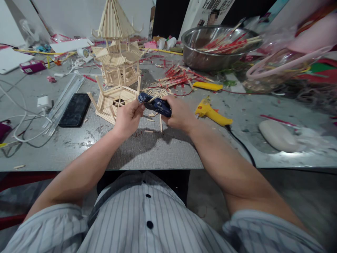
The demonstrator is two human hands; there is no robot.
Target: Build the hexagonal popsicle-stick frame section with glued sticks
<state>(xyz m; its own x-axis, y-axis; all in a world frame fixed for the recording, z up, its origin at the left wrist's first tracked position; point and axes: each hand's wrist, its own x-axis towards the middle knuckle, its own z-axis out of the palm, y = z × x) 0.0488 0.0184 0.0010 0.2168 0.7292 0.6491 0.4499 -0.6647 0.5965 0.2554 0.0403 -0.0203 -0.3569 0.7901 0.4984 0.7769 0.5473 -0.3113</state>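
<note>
My right hand [179,115] is closed around a dark blue cutter [156,103] held just above the grey table [147,151]. My left hand [128,117] pinches a thin wooden stick [152,98] whose end lies in the cutter's jaws. Just behind both hands stands a tall pagoda model [117,59] built of wooden sticks, its lowest tier [113,102] close to my left fingers. Short stick offcuts [149,131] lie on the table under my hands.
A yellow glue gun [212,113] with a black cord lies right of my right hand. A steel bowl [210,45] holds red-tipped sticks, more are scattered [176,75] before it. A black phone [75,109], white cables [26,119] and a white charger [44,102] lie left.
</note>
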